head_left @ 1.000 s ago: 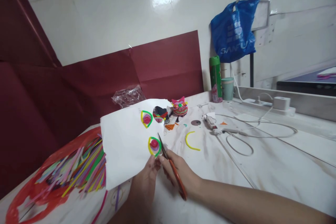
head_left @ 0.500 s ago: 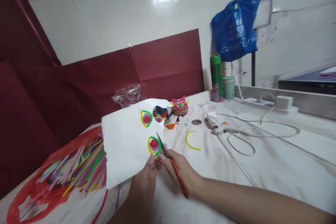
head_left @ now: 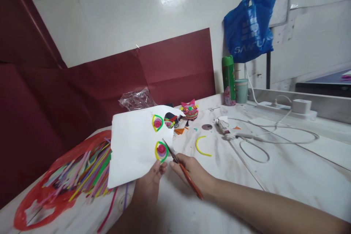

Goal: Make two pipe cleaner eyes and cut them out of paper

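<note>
A white sheet of paper is pinched at its lower right edge by my left hand. Two eye shapes are on it: an upper one and a lower one, each outlined in yellow and green around a pink-red centre. My right hand is closed on scissors with orange handles. Their dark blades point up and left, lying at the paper's right edge beside the lower eye. Whether the blades are apart is hard to see.
Colourful strips lie on a red plastic bag at left. A pink cat-like figure, a yellow curved strip, a glue gun and cables are on the table. A green can stands behind.
The paper has tilted and shifted slightly right in view. The scissors stay at its right edge beside the lower eye, their handles a little further right. Both hands keep their hold.
</note>
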